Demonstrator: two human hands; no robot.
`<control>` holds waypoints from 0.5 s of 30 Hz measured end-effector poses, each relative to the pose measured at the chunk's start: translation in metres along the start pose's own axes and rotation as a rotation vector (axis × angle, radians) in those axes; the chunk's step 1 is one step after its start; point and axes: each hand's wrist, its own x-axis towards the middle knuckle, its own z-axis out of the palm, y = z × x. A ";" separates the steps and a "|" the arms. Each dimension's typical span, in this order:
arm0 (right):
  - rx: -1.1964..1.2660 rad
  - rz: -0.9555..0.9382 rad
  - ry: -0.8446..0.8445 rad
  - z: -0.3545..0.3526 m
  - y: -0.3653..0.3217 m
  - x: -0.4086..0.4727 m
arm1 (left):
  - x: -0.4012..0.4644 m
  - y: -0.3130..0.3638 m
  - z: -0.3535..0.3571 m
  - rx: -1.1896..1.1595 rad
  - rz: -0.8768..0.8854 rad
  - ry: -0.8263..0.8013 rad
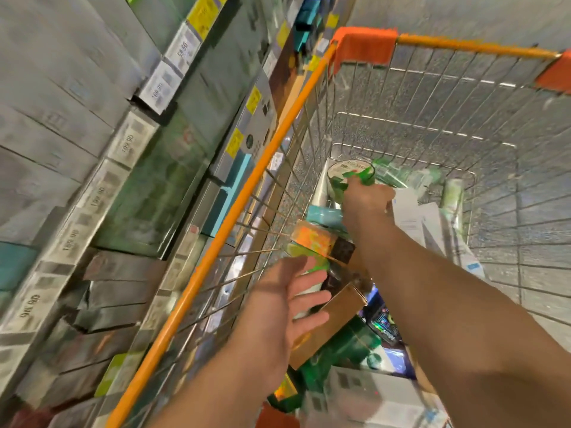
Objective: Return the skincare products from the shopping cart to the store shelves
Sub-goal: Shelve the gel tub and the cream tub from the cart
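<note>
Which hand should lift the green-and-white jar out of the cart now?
Right. The right hand is deep in the cart, its fingers already on the green-and-white jar. The left hand hovers open and empty nearer the cart's shelf-side rim, well short of the jar.

The shopping cart (448, 125) is a basket of thin bare metal wire, silvery and shiny, with a smooth orange coated rim (234, 211) and matt orange-red plastic corner caps (363, 46). The jar (346, 177) looks like glossy plastic with a printed green and white label. The boxes in the cart look like cardboard: an orange box (312, 237) with a sheen, a plain brown box (333, 322), and white cartons (370, 393) with a smooth finish. The shelves (102, 193) carry matt grey cartons (46, 88) and paper price tags (129, 140) behind glossy clear strips. The floor (540, 211) appears speckled and polished.
</note>
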 end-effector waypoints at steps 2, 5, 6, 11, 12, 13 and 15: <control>0.109 0.015 0.018 -0.007 0.002 -0.015 | 0.000 0.001 -0.001 0.019 0.003 -0.003; 0.256 0.048 -0.072 -0.019 0.014 -0.033 | -0.005 0.005 0.001 0.048 0.016 -0.005; 0.292 0.072 -0.100 -0.027 0.020 -0.040 | -0.007 0.006 0.001 0.052 0.024 -0.005; 0.431 0.156 -0.182 -0.074 0.024 -0.088 | -0.022 0.012 0.000 -0.014 0.039 -0.023; 0.446 0.162 -0.192 -0.084 0.022 -0.100 | -0.026 0.014 0.000 -0.025 0.035 -0.030; 0.460 0.180 -0.194 -0.092 0.020 -0.110 | -0.030 0.016 0.000 -0.027 0.035 -0.041; 0.489 0.194 -0.207 -0.109 0.014 -0.134 | -0.040 0.021 0.000 -0.033 0.048 -0.081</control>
